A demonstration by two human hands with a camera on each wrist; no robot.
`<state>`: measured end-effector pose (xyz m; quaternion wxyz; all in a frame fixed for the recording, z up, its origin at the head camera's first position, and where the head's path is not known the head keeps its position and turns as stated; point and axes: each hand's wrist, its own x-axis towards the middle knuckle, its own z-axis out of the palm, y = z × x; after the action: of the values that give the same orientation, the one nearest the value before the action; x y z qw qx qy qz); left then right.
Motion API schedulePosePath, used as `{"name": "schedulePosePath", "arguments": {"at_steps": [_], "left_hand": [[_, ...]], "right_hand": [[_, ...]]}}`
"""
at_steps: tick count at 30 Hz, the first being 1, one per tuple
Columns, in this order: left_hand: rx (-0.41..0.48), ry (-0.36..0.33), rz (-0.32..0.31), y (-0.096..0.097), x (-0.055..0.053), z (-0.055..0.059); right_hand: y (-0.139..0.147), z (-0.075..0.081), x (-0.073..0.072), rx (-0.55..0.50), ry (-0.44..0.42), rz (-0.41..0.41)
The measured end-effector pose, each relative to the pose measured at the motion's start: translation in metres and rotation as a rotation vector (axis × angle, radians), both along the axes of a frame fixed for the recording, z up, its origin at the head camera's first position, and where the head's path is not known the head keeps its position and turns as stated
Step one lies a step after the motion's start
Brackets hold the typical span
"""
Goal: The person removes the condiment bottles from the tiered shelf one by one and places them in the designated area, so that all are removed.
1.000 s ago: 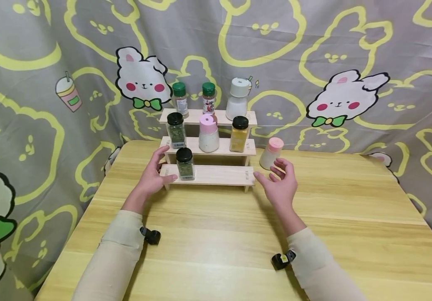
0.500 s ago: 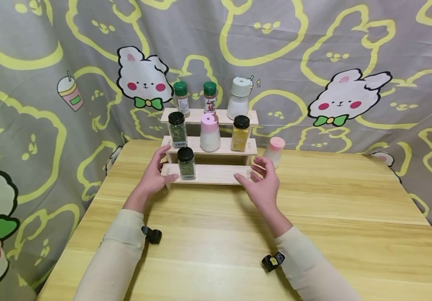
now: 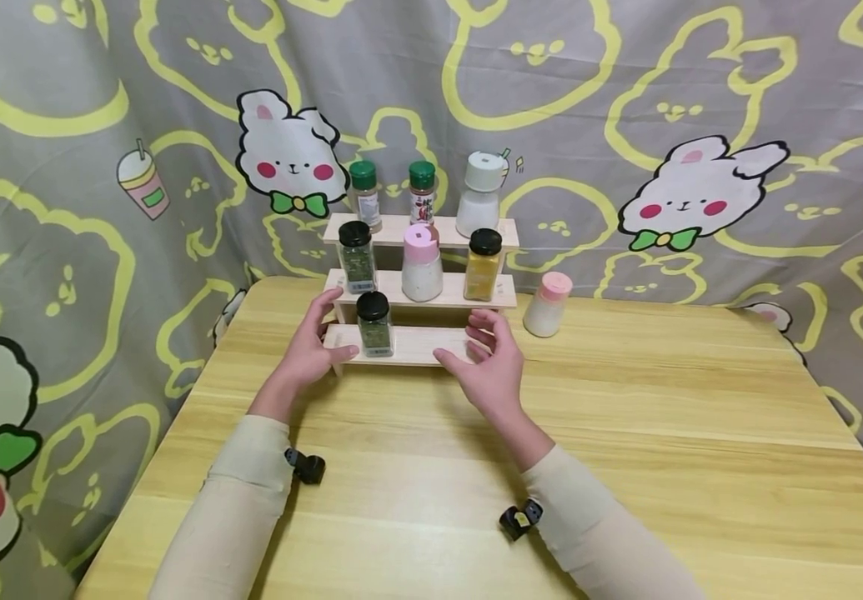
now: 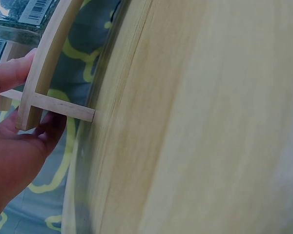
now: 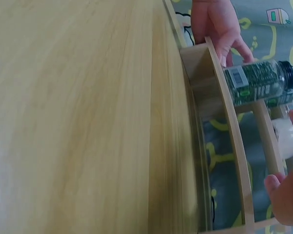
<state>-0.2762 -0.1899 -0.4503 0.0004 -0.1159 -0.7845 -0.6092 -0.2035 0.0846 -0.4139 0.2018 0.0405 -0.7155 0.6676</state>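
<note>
rack of pale wood in three stepped tiers (image 3: 416, 344) lies between the hands in the head view, standing on the yellowish wood-grained tabletop (image 3: 671, 400). left hand (image 3: 307, 346) holds its left end at the lowest tier, thumb in front, fingers behind, just beside a square clear glass jar of green flakes with a black lid (image 3: 377, 330). right hand (image 3: 493, 367) is before that tier's right part, thumb and bent fingers spread with nothing between them; whether it touches the wood, i cannot tell. in the left wrist view, thumb and fingers pinch the rack's end board. in the right wrist view, the left hand is at the rack's far end, the right hand nearer, its digits apart.
</note>
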Motion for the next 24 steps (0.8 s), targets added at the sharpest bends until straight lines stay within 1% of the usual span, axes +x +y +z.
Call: {"name": "schedulePosePath", "arguments": {"at_steps": [2,4,5,7,9,14,16,19,21,24], "left_hand": [[-0.002,0.011,0.004,-0.002,-0.004,-0.007],[0.001,0.013,0.005,-0.002,-0.005,-0.008],[0.001,0.021,0.009,-0.003,-0.007,-0.011],[-0.001,0.033,0.011,-0.003,-0.007,-0.012],[-0.002,0.040,0.012,-0.003,-0.006,-0.012],[-0.008,0.042,0.015,-0.002,-0.007,-0.012],[-0.011,0.042,0.016,-0.001,-0.007,-0.013],[-0.025,0.036,0.013,-0.001,-0.007,-0.011],[-0.031,0.026,0.012,-0.001,-0.005,-0.008],[-0.038,0.015,0.006,0.001,0.002,0.004]], "right_hand": [[-0.005,0.001,0.000,0.005,-0.010,0.013],[-0.009,0.002,0.000,0.012,-0.012,0.026],[-0.012,0.008,0.002,0.011,-0.018,0.035],[-0.016,0.007,0.001,0.019,-0.017,0.050],[-0.019,-0.001,-0.005,0.027,-0.008,0.061],[-0.028,-0.026,-0.023,0.036,0.006,0.092],[-0.032,-0.030,-0.026,0.039,0.009,0.103],[-0.039,-0.032,-0.028,0.049,0.019,0.119],[-0.045,-0.032,-0.030,0.061,0.027,0.129],[-0.052,-0.031,-0.032,0.078,0.042,0.148]]}}
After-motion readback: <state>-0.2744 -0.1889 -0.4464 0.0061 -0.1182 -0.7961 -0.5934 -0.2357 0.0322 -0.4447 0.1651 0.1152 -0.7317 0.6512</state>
